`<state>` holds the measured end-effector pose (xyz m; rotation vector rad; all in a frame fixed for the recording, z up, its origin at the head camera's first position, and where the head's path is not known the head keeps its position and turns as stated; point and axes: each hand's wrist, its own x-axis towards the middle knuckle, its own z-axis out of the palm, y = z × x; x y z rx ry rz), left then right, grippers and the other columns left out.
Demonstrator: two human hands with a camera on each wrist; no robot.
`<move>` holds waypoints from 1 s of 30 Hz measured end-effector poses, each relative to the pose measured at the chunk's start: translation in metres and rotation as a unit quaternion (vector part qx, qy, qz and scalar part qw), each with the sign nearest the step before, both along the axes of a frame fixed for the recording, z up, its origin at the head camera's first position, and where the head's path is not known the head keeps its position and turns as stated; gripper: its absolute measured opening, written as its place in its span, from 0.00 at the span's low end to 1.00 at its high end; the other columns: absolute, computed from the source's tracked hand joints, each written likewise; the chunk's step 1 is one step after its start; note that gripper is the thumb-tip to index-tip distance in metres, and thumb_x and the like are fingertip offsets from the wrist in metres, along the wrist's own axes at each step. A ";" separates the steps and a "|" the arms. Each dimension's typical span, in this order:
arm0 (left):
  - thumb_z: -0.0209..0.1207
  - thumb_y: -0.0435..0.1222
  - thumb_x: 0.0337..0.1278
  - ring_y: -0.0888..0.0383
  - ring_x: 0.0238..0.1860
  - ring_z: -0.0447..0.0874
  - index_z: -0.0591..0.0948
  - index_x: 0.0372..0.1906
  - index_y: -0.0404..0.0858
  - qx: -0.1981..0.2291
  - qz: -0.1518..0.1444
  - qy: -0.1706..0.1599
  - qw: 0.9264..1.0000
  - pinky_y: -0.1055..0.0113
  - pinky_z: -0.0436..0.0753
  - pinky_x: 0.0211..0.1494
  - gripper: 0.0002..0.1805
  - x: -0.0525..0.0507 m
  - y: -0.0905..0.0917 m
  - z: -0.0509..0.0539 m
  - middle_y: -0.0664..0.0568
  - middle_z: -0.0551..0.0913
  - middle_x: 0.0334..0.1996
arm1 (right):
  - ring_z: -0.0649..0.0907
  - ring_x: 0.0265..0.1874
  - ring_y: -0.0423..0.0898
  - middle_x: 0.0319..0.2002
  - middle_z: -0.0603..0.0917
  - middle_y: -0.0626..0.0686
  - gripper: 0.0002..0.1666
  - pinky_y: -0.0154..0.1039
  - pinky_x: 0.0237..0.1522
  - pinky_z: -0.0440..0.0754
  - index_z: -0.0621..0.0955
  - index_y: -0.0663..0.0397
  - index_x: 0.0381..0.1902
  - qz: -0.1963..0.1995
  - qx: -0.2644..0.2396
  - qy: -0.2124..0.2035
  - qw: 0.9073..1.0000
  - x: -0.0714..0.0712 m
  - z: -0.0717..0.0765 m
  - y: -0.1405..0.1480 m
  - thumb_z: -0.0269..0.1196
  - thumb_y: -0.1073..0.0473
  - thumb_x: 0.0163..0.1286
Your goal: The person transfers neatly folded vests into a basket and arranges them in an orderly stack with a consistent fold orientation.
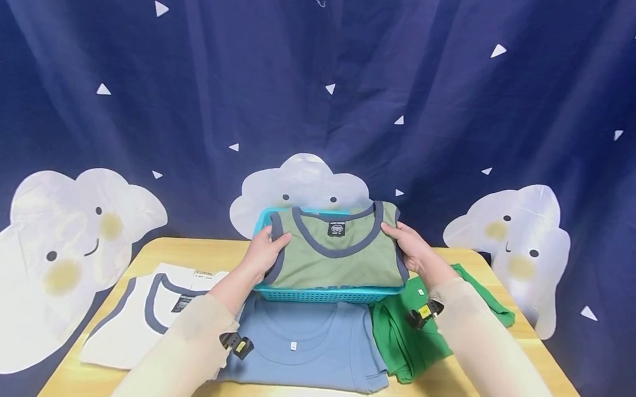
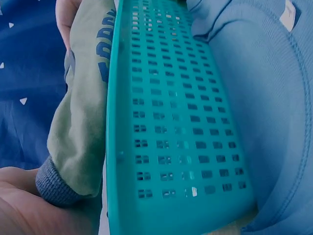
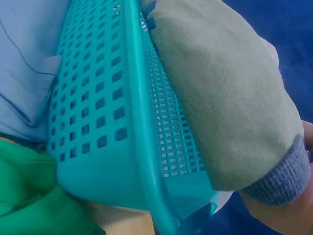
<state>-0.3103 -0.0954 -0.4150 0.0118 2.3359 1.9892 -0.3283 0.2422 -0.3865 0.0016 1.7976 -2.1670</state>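
Observation:
A folded olive-green tank top [image 1: 342, 262] with navy trim is held over the turquoise basket [image 1: 324, 295], its neckline towards the back. My left hand [image 1: 264, 252] grips its left side, thumb on the front. My right hand [image 1: 416, 250] grips the opposite side near the shoulder. In the left wrist view the lower part of the tank top [image 2: 80, 107] hangs at the basket's rim [image 2: 115, 147]. The right wrist view has the tank top [image 3: 225, 98] partly inside the rim. Most of the basket's inside is hidden behind the cloth.
On the wooden table [image 1: 188, 249] lie a white tank top [image 1: 126, 326] at left, a blue shirt [image 1: 311, 358] in front of the basket, and a crumpled green garment [image 1: 413, 339] at right. A dark blue curtain [image 1: 302, 73] with clouds hangs behind.

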 end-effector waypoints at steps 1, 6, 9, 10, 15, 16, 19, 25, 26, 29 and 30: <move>0.56 0.46 0.73 0.48 0.52 0.81 0.73 0.62 0.38 -0.005 0.002 0.000 1.000 0.55 0.78 0.59 0.22 -0.002 0.000 0.001 0.43 0.79 0.54 | 0.87 0.34 0.41 0.36 0.86 0.46 0.11 0.37 0.38 0.85 0.69 0.49 0.55 -0.002 0.004 0.002 1.000 -0.002 0.000 -0.001 0.52 0.54 0.81; 0.55 0.46 0.74 0.45 0.59 0.77 0.70 0.67 0.37 -0.035 0.005 0.009 0.999 0.51 0.75 0.65 0.26 -0.009 -0.001 0.003 0.41 0.76 0.61 | 0.87 0.34 0.42 0.36 0.86 0.46 0.11 0.37 0.38 0.85 0.70 0.48 0.55 -0.013 0.009 0.007 1.000 -0.009 -0.002 -0.004 0.52 0.53 0.80; 0.54 0.46 0.74 0.43 0.66 0.71 0.65 0.72 0.35 -0.058 0.007 0.018 0.998 0.49 0.70 0.69 0.30 -0.014 -0.002 0.002 0.39 0.71 0.67 | 0.86 0.33 0.42 0.35 0.86 0.46 0.12 0.37 0.37 0.85 0.70 0.48 0.57 -0.018 0.017 0.013 1.000 -0.012 -0.005 -0.007 0.53 0.54 0.80; 0.54 0.45 0.74 0.42 0.68 0.68 0.63 0.74 0.34 -0.070 0.009 0.021 0.997 0.49 0.68 0.71 0.32 -0.015 -0.002 0.002 0.38 0.68 0.69 | 0.86 0.32 0.42 0.35 0.85 0.46 0.13 0.37 0.37 0.85 0.70 0.49 0.58 -0.020 0.021 0.015 0.999 -0.014 -0.007 -0.008 0.53 0.54 0.80; 0.52 0.45 0.75 0.40 0.76 0.53 0.51 0.78 0.31 -0.132 0.021 0.029 0.991 0.47 0.59 0.76 0.39 -0.022 -0.003 -0.006 0.36 0.54 0.77 | 0.85 0.34 0.41 0.37 0.84 0.46 0.21 0.37 0.39 0.84 0.67 0.51 0.66 -0.029 0.045 0.019 0.998 -0.019 -0.017 -0.018 0.53 0.54 0.80; 0.52 0.45 0.75 0.40 0.76 0.53 0.50 0.78 0.31 -0.146 0.022 0.032 0.989 0.47 0.58 0.76 0.39 -0.022 -0.003 -0.008 0.35 0.53 0.77 | 0.85 0.34 0.41 0.37 0.84 0.46 0.22 0.37 0.39 0.84 0.67 0.51 0.67 -0.032 0.050 0.018 0.998 -0.019 -0.019 -0.019 0.53 0.54 0.80; 0.52 0.45 0.75 0.38 0.76 0.53 0.50 0.78 0.29 -0.175 0.023 0.042 0.983 0.47 0.59 0.76 0.39 -0.023 -0.002 -0.013 0.34 0.53 0.77 | 0.85 0.34 0.41 0.37 0.84 0.45 0.22 0.37 0.39 0.84 0.67 0.52 0.66 -0.042 0.062 0.011 0.997 -0.020 -0.026 -0.023 0.54 0.54 0.80; 0.52 0.43 0.75 0.36 0.74 0.57 0.53 0.76 0.27 -0.220 0.026 0.065 0.973 0.45 0.62 0.74 0.37 -0.022 0.000 -0.022 0.31 0.57 0.75 | 0.85 0.33 0.42 0.37 0.83 0.47 0.21 0.38 0.38 0.84 0.67 0.52 0.64 -0.055 0.088 0.004 0.995 -0.022 -0.039 -0.026 0.54 0.53 0.79; 0.52 0.44 0.75 0.36 0.74 0.57 0.54 0.76 0.27 -0.223 0.026 0.066 0.972 0.46 0.62 0.74 0.37 -0.022 0.001 -0.023 0.32 0.57 0.75 | 0.85 0.33 0.43 0.38 0.82 0.47 0.21 0.39 0.37 0.84 0.67 0.52 0.65 -0.055 0.096 0.004 0.994 -0.022 -0.042 -0.027 0.55 0.53 0.79; 0.51 0.43 0.75 0.36 0.74 0.58 0.54 0.76 0.27 -0.234 0.024 0.072 0.969 0.45 0.62 0.74 0.36 -0.022 0.004 -0.028 0.31 0.58 0.75 | 0.84 0.32 0.43 0.39 0.82 0.49 0.22 0.40 0.37 0.84 0.68 0.53 0.65 -0.062 0.125 0.014 0.990 -0.023 -0.047 -0.030 0.56 0.52 0.79; 0.51 0.43 0.75 0.36 0.74 0.58 0.55 0.76 0.27 -0.239 0.024 0.073 0.968 0.45 0.62 0.74 0.36 -0.023 0.005 -0.031 0.31 0.58 0.74 | 0.84 0.33 0.44 0.40 0.82 0.50 0.23 0.40 0.38 0.84 0.67 0.53 0.66 -0.062 0.138 0.019 0.988 -0.024 -0.048 -0.031 0.56 0.52 0.79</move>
